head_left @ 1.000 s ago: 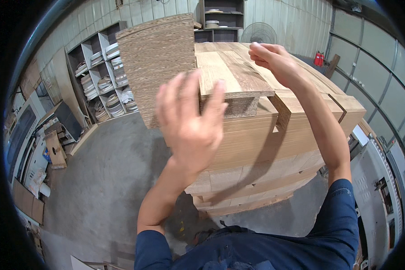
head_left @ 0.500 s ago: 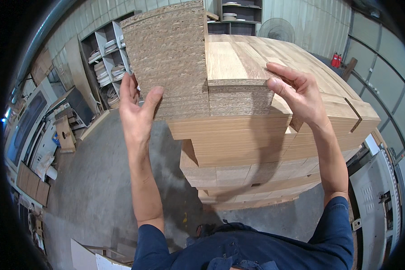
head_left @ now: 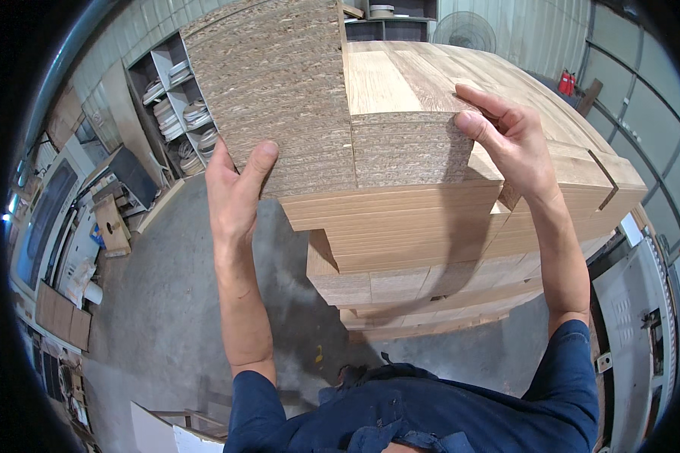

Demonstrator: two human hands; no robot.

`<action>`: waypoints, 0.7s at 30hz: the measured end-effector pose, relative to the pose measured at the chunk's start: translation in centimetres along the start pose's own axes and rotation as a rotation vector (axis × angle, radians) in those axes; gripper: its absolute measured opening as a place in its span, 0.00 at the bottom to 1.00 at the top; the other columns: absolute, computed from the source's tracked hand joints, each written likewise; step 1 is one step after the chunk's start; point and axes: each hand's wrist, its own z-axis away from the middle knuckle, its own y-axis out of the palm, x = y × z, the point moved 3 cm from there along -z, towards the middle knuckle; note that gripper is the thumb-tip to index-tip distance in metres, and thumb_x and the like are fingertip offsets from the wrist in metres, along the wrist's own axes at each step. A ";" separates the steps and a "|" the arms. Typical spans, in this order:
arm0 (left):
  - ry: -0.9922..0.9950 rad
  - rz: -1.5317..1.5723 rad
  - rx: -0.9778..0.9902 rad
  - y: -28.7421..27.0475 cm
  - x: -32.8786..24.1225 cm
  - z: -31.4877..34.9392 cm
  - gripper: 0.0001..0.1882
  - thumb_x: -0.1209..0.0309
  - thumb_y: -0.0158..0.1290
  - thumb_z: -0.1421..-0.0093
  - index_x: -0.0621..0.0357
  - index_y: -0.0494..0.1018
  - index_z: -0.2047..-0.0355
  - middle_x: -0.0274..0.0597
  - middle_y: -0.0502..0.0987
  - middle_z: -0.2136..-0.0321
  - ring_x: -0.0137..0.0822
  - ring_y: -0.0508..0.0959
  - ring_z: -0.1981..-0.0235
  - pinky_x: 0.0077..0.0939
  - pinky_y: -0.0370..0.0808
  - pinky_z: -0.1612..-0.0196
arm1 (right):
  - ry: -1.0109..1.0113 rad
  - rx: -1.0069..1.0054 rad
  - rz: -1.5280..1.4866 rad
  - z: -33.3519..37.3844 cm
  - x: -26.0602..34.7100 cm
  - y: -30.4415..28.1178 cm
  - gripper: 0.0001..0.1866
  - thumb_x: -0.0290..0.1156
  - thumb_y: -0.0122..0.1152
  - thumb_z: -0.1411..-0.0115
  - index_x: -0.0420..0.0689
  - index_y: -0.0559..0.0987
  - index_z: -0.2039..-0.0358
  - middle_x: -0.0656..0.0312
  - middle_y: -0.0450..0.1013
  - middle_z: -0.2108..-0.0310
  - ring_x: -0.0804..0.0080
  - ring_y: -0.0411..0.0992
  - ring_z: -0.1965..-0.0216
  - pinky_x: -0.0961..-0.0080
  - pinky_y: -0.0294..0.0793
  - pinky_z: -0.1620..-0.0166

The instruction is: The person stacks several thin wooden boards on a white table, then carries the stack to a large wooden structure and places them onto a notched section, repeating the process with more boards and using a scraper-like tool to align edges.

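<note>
A tall stack of particle boards shows its rough brown cut edges at the upper left. My left hand grips its lower left corner, thumb on the front face and fingers round the side. Beside it sits a lower particle board stack, topped by a wood-grain board. My right hand has its thumb and index finger at this stack's right front corner; the other fingers are curled. Both stacks rest on layered pale wood-faced panels, notched at the front left.
A pile of more panels stands below on the grey floor. Shelves with rolled edging strips are at the left rear. A fan and a red extinguisher stand behind. A grey machine is at the right.
The view has shifted slightly, so the stacks look larger and closer. Both hands remain at the same corners; the right thumb now sits closer against the lower stack's corner.
</note>
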 end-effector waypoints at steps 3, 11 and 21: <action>-0.004 0.012 0.010 0.1 0.3 0.0 0.29 0.68 0.61 0.39 0.69 0.65 0.42 0.48 0.75 0.49 0.35 0.75 0.50 0.30 0.70 0.44 | 0.015 -0.009 0.007 0.1 0.0 -0.1 0.30 0.40 0.69 0.41 0.31 0.74 0.45 0.49 0.79 0.57 0.73 0.77 0.59 0.78 0.78 0.55; 0.007 0.049 0.028 -1.1 0.5 0.5 0.29 0.68 0.55 0.35 0.70 0.61 0.38 0.48 0.72 0.45 0.34 0.71 0.44 0.29 0.65 0.40 | 0.140 0.034 0.067 0.1 0.9 0.9 0.31 0.38 0.66 0.39 0.31 0.71 0.41 0.48 0.76 0.49 0.72 0.74 0.52 0.76 0.73 0.48; -0.044 0.330 0.057 -7.1 8.9 -9.8 0.37 0.47 0.41 0.30 0.66 0.56 0.33 0.48 0.61 0.34 0.39 0.60 0.33 0.36 0.56 0.32 | -0.137 -0.168 0.279 0.8 3.5 0.2 0.33 0.50 0.50 0.31 0.37 0.66 0.36 0.48 0.64 0.37 0.57 0.62 0.35 0.60 0.60 0.33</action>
